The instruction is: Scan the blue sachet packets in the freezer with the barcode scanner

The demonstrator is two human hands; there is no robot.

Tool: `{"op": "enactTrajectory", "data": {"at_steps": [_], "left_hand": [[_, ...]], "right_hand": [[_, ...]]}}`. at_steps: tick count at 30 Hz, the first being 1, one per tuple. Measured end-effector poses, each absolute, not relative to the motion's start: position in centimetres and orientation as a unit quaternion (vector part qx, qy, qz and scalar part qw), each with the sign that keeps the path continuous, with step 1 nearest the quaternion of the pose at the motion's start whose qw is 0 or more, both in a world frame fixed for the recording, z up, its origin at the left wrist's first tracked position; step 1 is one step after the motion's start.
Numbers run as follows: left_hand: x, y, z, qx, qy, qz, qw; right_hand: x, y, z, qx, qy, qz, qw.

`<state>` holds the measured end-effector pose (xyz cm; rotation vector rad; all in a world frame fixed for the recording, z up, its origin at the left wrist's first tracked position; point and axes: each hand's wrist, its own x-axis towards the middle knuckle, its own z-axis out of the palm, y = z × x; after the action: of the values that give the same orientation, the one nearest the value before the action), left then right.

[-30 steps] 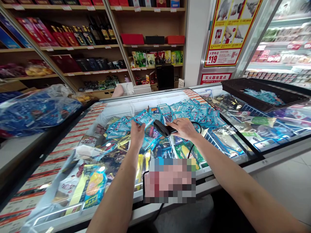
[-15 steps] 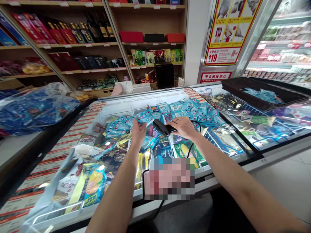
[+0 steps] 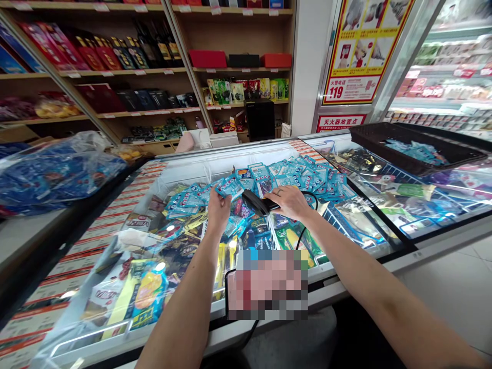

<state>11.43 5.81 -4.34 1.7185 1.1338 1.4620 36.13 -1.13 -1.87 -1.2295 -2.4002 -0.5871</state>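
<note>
My left hand point(image 3: 219, 206) pinches a small blue packet point(image 3: 231, 188) by its near left edge, above the freezer's glass lid. Closed round the handle of a black barcode scanner point(image 3: 255, 202) is my right hand point(image 3: 287, 201); the scanner's head points left, towards the packet. A black cable point(image 3: 302, 237) loops from the scanner down past my right wrist. Many more blue packets point(image 3: 319, 177) lie spread in an arc on the glass behind both hands. Near me, at the freezer's edge, is a blurred-out, dark-edged flat thing point(image 3: 269, 287).
Frozen goods point(image 3: 148, 287) show through the glass inside the chest freezer. A black tray point(image 3: 357, 136) with blue packets sits at the right, a plastic bag point(image 3: 57, 164) of blue packs at the left. Shelves point(image 3: 238, 69) with boxes and bottles stand behind.
</note>
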Motion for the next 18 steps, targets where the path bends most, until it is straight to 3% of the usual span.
{"op": "enactTrajectory", "data": {"at_steps": [4, 10, 18], "left_hand": [[11.4, 5.6, -4.0, 0.654, 0.444, 0.547, 0.274], [10.0, 5.4, -3.0, 0.63, 0.54, 0.547, 0.106], [7.3, 5.8, -2.4, 0.607, 0.639, 0.472, -0.027]], "right_hand": [[36.2, -1.1, -1.9, -0.436, -0.854, -0.212, 0.191], [36.3, -1.1, -2.2, -0.465, -0.835, -0.215, 0.202], [36.3, -1.2, -2.1, -0.487, -0.822, -0.216, 0.201]]}}
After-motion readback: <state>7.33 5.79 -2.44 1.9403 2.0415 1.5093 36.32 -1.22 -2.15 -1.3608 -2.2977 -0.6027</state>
